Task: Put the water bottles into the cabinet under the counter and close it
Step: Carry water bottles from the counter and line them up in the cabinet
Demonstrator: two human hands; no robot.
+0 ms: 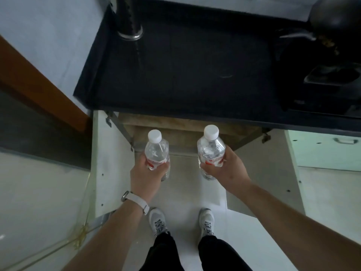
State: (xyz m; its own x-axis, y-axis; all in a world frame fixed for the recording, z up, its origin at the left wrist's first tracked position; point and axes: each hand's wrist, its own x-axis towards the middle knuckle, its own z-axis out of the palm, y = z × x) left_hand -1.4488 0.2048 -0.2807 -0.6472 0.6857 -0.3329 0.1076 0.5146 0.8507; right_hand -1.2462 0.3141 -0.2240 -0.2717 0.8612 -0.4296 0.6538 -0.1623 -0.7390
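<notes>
I hold two clear water bottles with white caps and red labels, one in each hand, upright. My left hand point(145, 176) grips the left bottle point(156, 148) around its lower half. My right hand point(227, 169) grips the right bottle point(211, 148) at the label. Both bottles hang in front of the open cabinet point(185, 132) under the black counter point(185, 71). The cabinet's two white doors stand swung open: the left door point(109, 163) beside my left arm, the right door point(269, 169) beside my right arm. The cabinet's inside shows a bare wooden panel.
A dark pole with a metal base point(130, 26) stands at the counter's back left. Dark cookware and a black tray point(332, 75) fill the counter's right end. Another pale cabinet front with a handle point(344, 140) is at right. My feet point(183, 222) stand on a white floor between the doors.
</notes>
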